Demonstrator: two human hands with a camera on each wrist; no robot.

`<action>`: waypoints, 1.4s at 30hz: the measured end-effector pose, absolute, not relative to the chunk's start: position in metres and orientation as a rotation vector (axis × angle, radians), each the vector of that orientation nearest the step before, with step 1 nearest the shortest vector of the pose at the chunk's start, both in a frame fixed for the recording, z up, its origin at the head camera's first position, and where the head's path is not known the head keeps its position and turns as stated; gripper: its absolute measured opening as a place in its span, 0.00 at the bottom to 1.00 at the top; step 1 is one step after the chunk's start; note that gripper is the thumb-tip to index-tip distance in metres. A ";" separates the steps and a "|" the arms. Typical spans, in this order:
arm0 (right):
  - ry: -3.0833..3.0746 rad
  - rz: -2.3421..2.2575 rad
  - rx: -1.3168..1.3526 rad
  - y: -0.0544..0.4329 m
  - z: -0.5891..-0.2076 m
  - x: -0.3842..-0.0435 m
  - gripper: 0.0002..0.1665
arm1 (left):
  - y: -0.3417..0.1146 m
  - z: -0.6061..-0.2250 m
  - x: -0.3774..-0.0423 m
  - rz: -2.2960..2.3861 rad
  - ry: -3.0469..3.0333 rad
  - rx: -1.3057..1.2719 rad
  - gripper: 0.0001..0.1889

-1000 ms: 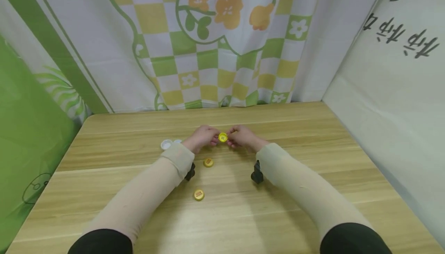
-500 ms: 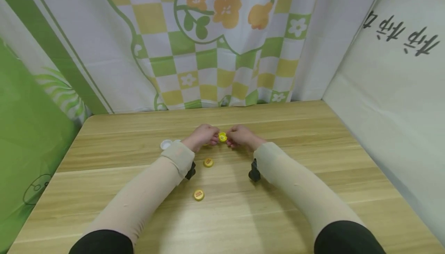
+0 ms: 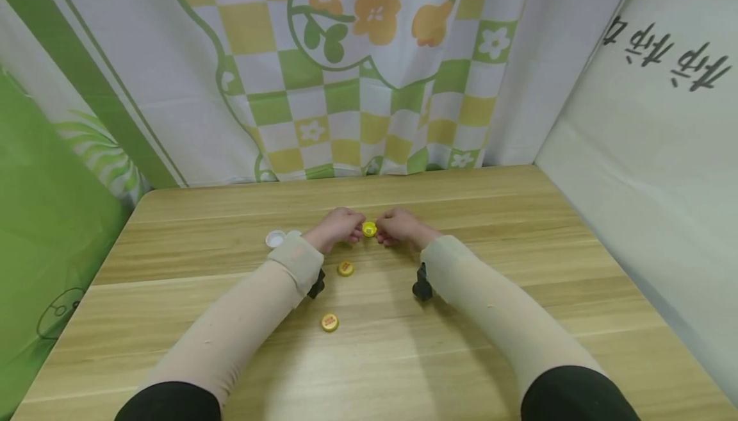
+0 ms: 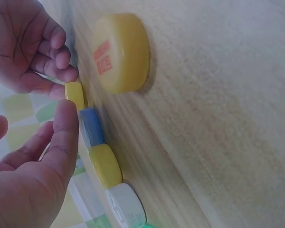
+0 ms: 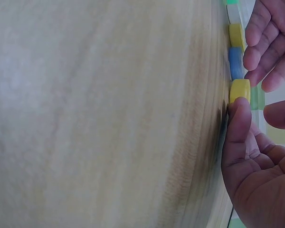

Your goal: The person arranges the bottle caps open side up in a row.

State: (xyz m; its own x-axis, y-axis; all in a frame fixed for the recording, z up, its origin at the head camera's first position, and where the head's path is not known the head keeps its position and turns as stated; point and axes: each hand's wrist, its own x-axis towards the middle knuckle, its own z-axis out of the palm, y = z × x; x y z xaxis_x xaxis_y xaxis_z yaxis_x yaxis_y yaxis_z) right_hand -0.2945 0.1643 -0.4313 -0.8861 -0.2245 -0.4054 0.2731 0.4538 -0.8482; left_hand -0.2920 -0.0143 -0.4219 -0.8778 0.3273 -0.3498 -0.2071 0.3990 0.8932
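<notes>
A yellow bottle cap (image 3: 369,229) lies between my two hands at the far part of the table. From the left, my left hand (image 3: 337,227) reaches toward it, an extended finger at the cap's side in the left wrist view. My right hand (image 3: 400,227) is on the other side, one fingertip against the cap in the right wrist view and another finger held apart. Beside that cap, a blue cap (image 4: 91,127), another yellow cap (image 4: 106,165) and a white cap (image 4: 125,204) stand in a row. In the head view, my left hand hides part of the row.
Two yellow caps with red print lie nearer to me, one close to the left wrist (image 3: 345,270) and one farther forward (image 3: 329,323). White caps (image 3: 275,239) show left of my left hand. A patterned curtain (image 3: 369,120) hangs behind the wooden table (image 3: 496,216).
My right hand and forearm have shifted slightly left. The yellow cap between the hands has tilted a little, staying in nearly the same place. My left hand has barely moved.
</notes>
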 end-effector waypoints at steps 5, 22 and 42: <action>2.226 -1.445 0.019 0.166 -0.432 -0.295 0.14 | -0.015 -0.423 -0.291 1.485 2.194 0.104 0.18; 2.211 -1.491 0.039 0.171 -0.432 -0.287 0.17 | -0.029 -0.424 -0.272 1.586 2.116 0.162 0.21; 2.163 -1.196 -0.219 0.147 -0.432 -0.248 0.13 | -0.062 -0.429 -0.245 1.230 2.308 0.287 0.10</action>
